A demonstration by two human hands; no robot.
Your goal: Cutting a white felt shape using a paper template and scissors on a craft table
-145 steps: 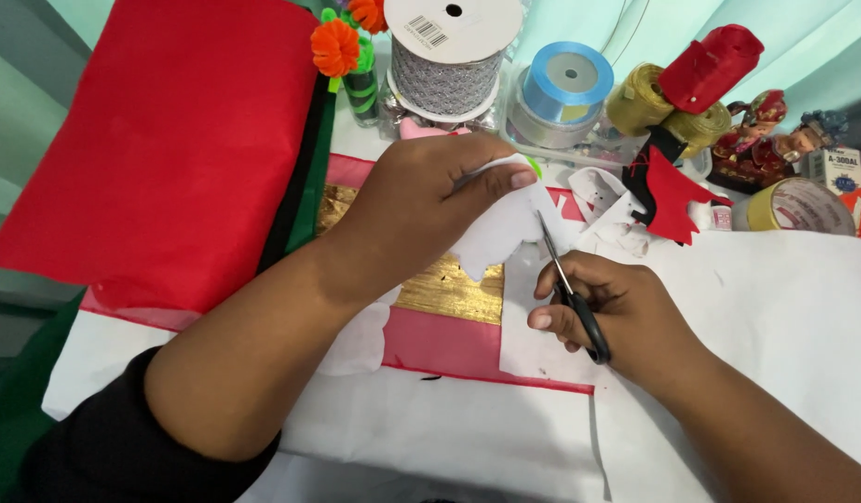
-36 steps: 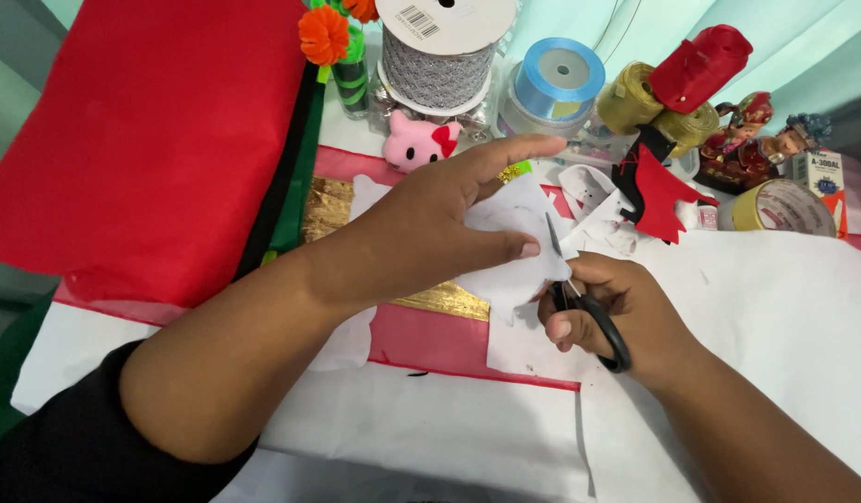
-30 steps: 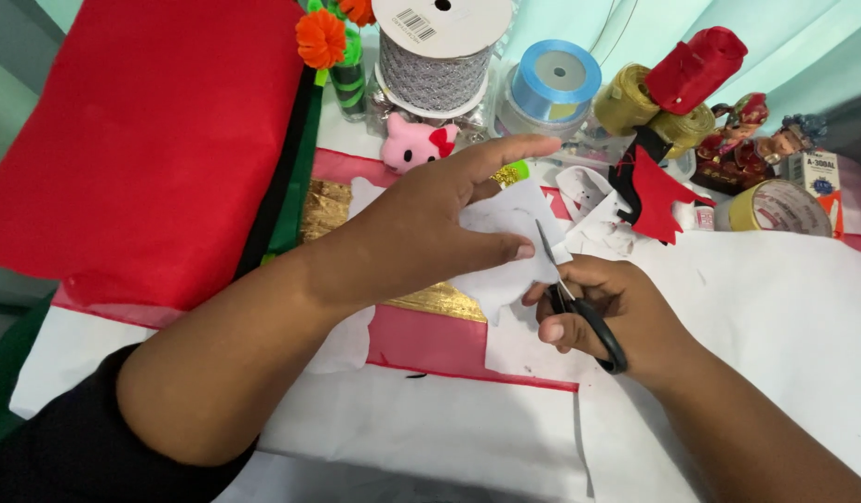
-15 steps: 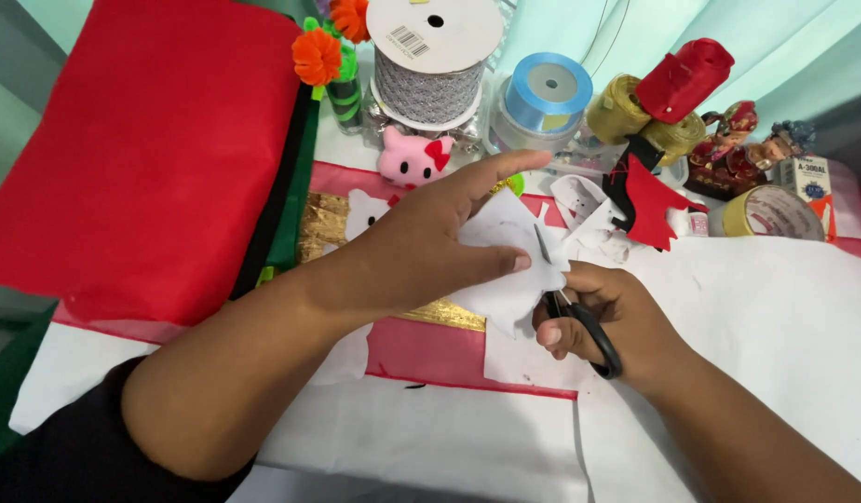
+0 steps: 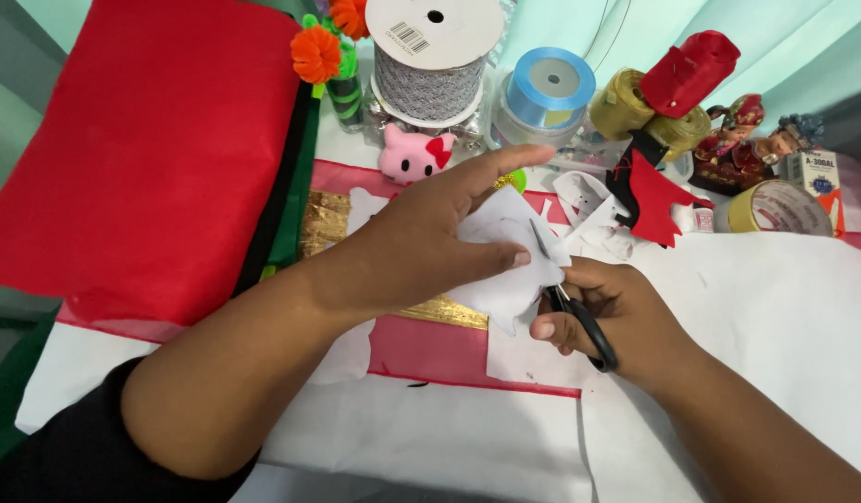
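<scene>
White paper covers the desk (image 5: 784, 307), craft spools crowding its far edge. At centre, the left hand (image 5: 421, 247) pinches a white felt cutout (image 5: 505, 279), thumb pressed flat, forefinger stretched out. Right hand (image 5: 603, 317) curls through black scissors (image 5: 570, 307), whose blades mostly vanish behind the felt. Both forearms angle in from near

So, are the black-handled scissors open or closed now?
Open: the black-handled scissors in the right hand show blades parted around the white felt piece, which the left hand holds.
</scene>
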